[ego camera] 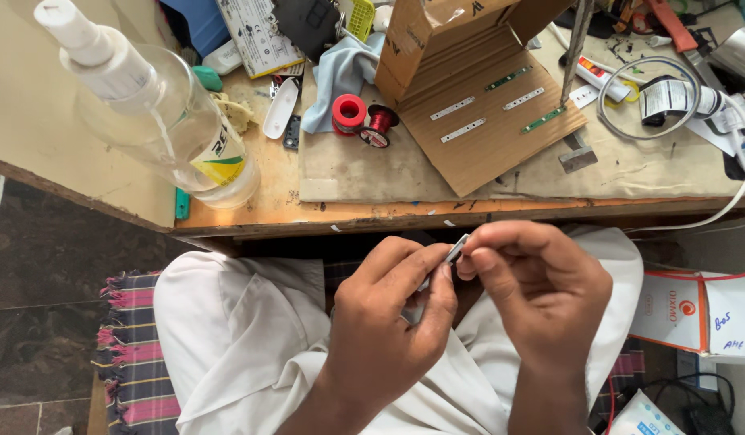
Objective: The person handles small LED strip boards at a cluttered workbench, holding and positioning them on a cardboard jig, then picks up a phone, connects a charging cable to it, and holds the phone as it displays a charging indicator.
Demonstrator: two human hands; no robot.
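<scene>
Here your left hand [388, 322] and right hand [533, 282] both pinch a small metal strip [453, 252] below the bench's [348, 173] front edge.

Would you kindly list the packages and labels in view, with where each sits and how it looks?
Bottle label: yellow, green and white, on the clear spray bottle at left.
Printed card: white with dark print, top of the bench.
Cardboard box: brown, open, top centre.
White boxes: orange-edged, lower right, below the bench.
Tube label: white, dark print, right.
</scene>
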